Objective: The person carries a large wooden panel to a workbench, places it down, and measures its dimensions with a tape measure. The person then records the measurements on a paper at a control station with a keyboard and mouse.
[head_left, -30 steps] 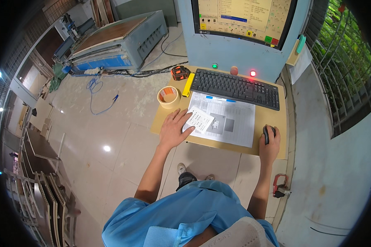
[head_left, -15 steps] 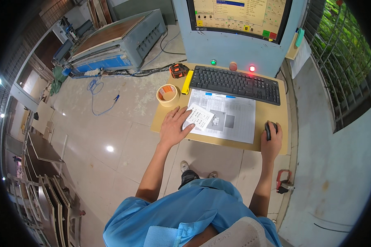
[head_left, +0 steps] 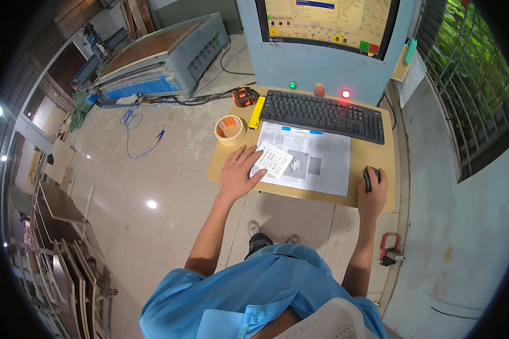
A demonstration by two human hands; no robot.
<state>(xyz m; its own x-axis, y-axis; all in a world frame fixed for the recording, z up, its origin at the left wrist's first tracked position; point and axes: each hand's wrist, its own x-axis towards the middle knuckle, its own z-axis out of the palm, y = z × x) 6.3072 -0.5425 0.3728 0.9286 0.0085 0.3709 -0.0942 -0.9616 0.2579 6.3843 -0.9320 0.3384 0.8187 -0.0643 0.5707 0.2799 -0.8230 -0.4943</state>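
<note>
My left hand (head_left: 238, 174) lies flat with its fingers spread at the shelf's left front, its fingertips touching a small white printed label (head_left: 274, 160). Under the label is a printed sheet (head_left: 333, 164) with a blue pen (head_left: 302, 131) across its top. At the right end of the shelf (head_left: 373, 155), my right hand (head_left: 373, 195) is wrapped over a black computer mouse (head_left: 372, 178). A black keyboard (head_left: 322, 116) rests behind the sheet. Above it, a monitor (head_left: 328, 22) is lit with a program window.
Left of the keyboard are a yellow cutter knife (head_left: 257, 113), a tape roll (head_left: 229, 130) and a black-orange tape measure (head_left: 245, 96). Buttons, one lit red (head_left: 346, 94), line the cabinet (head_left: 316, 68). A board-cutting machine (head_left: 158, 56) stands at far left, stacked boards (head_left: 73, 282) at near left.
</note>
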